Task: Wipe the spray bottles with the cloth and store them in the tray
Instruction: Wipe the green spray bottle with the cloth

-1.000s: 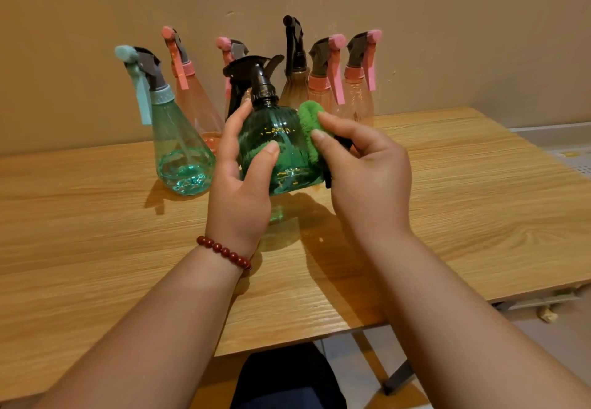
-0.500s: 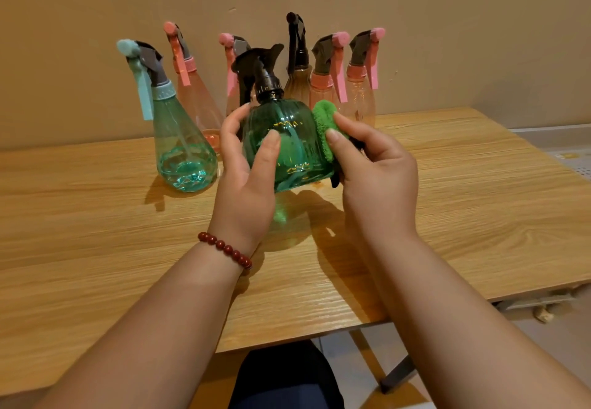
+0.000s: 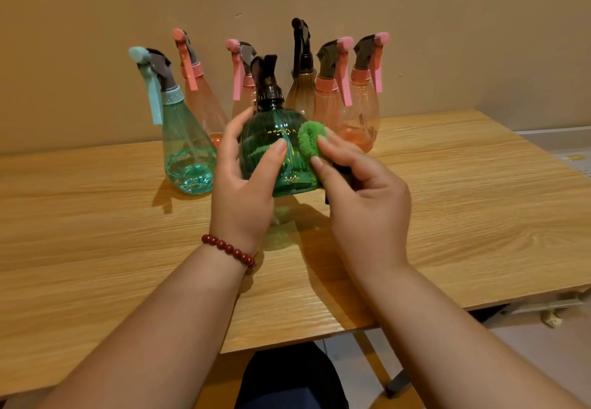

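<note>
a light wood-grain table (image 3: pixel 96 248) stands against a plain beige wall (image 3: pixel 447 24). a red bead bracelet (image 3: pixel 228 250) circles a wrist. below the table's near edge, a dark metal leg (image 3: pixel 396 384) meets pale floor (image 3: pixel 527 360).

Red bead bracelet (image 3: pixel 228 250) rings the left wrist (image 3: pixel 237 235); forearms (image 3: pixel 153 328) bare; dark garment (image 3: pixel 287 380) at the lap.

pink bottle (image 3: pixel 238 79) mostly behind green bottle (image 3: pixel 271 149), cloth (image 3: pixel 311 139) partly under right hand (image 3: pixel 364 207), table (image 3: pixel 96 223) cropped left

left hand (image 3: pixel 243 197) holds the green bottle (image 3: pixel 275 152) above the table (image 3: pixel 96 232); right hand (image 3: pixel 367 207) presses green cloth (image 3: pixel 311 141) on it.
</note>
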A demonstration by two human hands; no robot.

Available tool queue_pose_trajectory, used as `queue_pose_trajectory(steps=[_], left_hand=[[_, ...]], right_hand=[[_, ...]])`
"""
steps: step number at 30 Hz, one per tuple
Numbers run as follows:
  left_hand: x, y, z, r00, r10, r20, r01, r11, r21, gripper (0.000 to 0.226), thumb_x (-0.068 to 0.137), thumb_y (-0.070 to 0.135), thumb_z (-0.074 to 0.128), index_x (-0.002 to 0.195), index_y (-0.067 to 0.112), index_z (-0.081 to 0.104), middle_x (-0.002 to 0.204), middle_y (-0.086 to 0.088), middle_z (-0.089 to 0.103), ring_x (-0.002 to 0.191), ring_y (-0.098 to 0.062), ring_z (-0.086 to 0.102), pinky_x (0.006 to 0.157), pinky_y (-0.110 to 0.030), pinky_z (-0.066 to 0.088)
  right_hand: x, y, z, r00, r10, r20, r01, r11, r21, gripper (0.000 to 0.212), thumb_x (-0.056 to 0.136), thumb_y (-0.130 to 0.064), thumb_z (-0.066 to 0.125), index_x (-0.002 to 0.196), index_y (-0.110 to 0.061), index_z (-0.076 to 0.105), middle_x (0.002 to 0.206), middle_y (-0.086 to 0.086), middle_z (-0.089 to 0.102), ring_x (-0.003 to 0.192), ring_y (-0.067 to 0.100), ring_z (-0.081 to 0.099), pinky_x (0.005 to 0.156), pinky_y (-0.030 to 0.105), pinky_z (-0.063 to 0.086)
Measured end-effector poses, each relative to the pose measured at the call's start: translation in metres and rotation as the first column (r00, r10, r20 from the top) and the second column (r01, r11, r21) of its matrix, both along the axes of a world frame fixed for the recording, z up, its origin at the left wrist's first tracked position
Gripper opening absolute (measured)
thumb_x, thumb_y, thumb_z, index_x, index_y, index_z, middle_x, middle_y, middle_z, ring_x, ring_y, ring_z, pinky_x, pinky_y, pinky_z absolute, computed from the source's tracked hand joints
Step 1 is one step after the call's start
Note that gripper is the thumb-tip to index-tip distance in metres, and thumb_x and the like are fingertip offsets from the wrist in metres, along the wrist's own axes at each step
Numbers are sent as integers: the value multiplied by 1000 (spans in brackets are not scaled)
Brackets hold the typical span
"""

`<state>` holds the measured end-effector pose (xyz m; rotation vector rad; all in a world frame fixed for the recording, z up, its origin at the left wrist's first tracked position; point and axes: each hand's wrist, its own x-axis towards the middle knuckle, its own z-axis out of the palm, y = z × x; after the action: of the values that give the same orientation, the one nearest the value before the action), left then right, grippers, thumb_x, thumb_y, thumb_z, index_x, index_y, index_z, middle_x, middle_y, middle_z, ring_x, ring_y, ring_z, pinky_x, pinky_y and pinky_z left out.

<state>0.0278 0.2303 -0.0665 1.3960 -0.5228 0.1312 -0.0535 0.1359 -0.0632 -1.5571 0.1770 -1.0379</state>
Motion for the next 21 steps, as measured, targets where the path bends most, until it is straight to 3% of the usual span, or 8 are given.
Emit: queue_pose_trajectory(steps=[3,5,9,13,18,21], left_hand=[[-2,-1,1,999,-21,39,20,999,28,56,84,37,64,137,26,50,127,9,61,118,-6,60,98,-32,51],[-5,-2,3,998,-39,43,37,998,41,54,86,29,63,138,25,50,128,13,58,118,-2,58,95,-27,52],[-2,-1,2,1000,-26,6,26,1000,5,56,82,37,65,136,29,52,130,7,60,118,-9,60,99,-39,53],[-1,-2,2,1000,10,-10,-10,1000,4,58,82,39,64,137,27,51,127,13,60,119,-5,59,98,-30,50],[-1,-3,1,1000,-5,10,5,999,35,61,77,45,64,135,33,52,133,5,60,122,-12,58,102,-45,50],[-1,-3,2,1000,16,25,-16,999,31,57,80,41,64,135,32,52,131,9,60,121,-6,57,103,-36,49]], right_hand=[[12,-11,13,1000,2,3,-2,998,64,25,84,-4,72,100,-24,73,102,-11,72,104,-1,65,96,27,52],[21,-23,22,1000,10,-21,-8,995,104,24,85,-9,72,95,-31,73,101,-10,74,102,3,67,95,32,53],[21,-24,15,998,43,-46,-41,998,38,25,88,-11,70,97,-33,71,103,-9,73,104,5,66,95,36,54],[10,-16,3,999,51,12,-51,998,-30,26,87,-4,69,100,-27,71,106,-13,70,108,0,63,96,26,51],[30,-30,15,996,28,-82,-23,998,61,23,90,-16,68,94,-38,71,98,-12,73,98,8,67,89,44,55],[30,-26,12,997,50,-54,-47,997,55,23,90,-13,67,97,-34,71,100,-11,73,100,9,67,90,43,55]])
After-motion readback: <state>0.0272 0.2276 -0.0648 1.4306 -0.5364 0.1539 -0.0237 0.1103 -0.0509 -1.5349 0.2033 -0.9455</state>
